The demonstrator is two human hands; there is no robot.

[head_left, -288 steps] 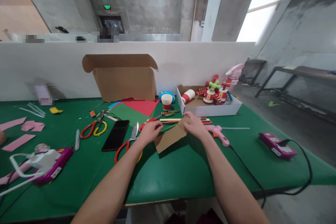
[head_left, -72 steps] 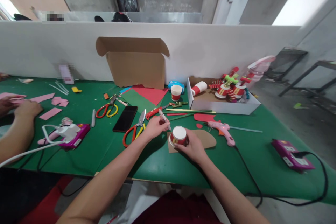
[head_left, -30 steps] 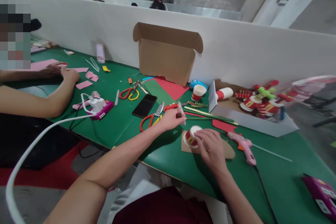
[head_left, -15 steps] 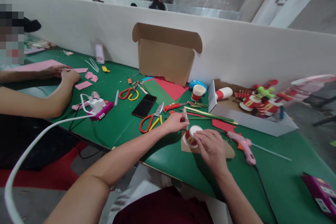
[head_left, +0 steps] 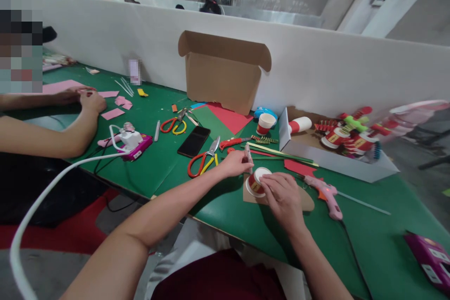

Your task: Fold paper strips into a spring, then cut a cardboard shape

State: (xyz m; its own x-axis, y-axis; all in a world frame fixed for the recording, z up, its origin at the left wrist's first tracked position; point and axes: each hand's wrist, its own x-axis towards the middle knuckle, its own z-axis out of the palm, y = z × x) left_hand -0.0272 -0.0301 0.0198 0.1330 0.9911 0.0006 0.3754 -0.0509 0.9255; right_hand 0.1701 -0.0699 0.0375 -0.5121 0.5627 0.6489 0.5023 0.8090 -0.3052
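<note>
A small red and white paper cup stands upside down on a brown cardboard piece on the green table. My right hand is closed over the cup and presses it onto the cardboard. My left hand pinches a pen, whose tip is down at the cup's left edge.
Red-handled scissors, a black phone and yellow-handled scissors lie left of my hands. A pink glue gun lies to the right, a white box of paper crafts behind it. Another person's hands rest on pink paper at far left.
The pen in my left hand has come down from above the table to the cup's edge. My right hand stays on the cup.
</note>
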